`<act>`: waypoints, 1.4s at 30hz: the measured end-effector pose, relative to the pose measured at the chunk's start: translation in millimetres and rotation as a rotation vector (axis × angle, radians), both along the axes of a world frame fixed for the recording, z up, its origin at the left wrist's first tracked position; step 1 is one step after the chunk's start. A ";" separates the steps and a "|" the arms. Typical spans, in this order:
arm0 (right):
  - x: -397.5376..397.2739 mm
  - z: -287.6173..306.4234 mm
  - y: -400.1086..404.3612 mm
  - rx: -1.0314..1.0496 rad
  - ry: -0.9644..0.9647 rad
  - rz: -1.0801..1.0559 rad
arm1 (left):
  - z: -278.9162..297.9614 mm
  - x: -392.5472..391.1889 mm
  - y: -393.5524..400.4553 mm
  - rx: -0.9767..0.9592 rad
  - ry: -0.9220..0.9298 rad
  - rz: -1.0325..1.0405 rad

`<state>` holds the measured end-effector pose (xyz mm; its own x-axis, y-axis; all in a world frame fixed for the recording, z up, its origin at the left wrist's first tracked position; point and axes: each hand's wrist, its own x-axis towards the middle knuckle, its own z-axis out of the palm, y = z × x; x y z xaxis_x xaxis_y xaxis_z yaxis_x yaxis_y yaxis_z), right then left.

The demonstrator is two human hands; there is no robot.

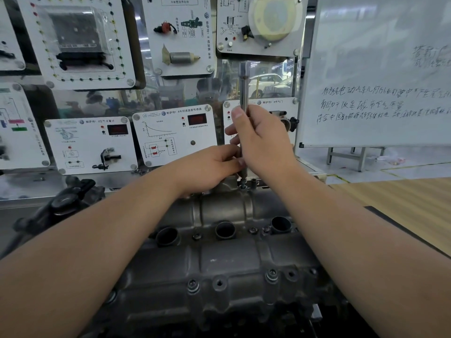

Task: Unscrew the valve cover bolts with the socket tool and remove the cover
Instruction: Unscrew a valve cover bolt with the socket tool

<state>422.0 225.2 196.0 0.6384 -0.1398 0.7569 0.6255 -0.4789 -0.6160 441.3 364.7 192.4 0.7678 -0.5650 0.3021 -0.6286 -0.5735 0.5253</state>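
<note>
A grey cast valve cover fills the lower middle, with three round plug wells and several bolts along its near edge. A long steel socket tool stands upright over a bolt at the cover's far edge. My right hand grips the tool's shaft at mid height. My left hand rests on the cover's far edge, its fingertips pinching the tool's lower end just above the bolt. The tool's tip is partly hidden by my fingers.
A wall of white training panels with sensors and red displays stands right behind the engine. A whiteboard with handwriting is at the right. A wooden tabletop lies to the right, and a black engine part sits to the left.
</note>
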 end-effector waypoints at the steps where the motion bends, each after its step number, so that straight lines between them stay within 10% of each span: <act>1: -0.5 -0.2 -0.4 -0.017 -0.004 0.001 | 0.2 -0.1 -0.3 0.003 -0.003 0.004; 42: -4.1 4.6 1.6 0.027 -0.043 0.026 | -1.5 1.8 1.2 -0.009 0.001 -0.008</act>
<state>417.9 226.8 200.6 0.6087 -0.1443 0.7802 0.6639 -0.4457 -0.6005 443.1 365.8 190.9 0.7633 -0.5685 0.3067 -0.6330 -0.5636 0.5307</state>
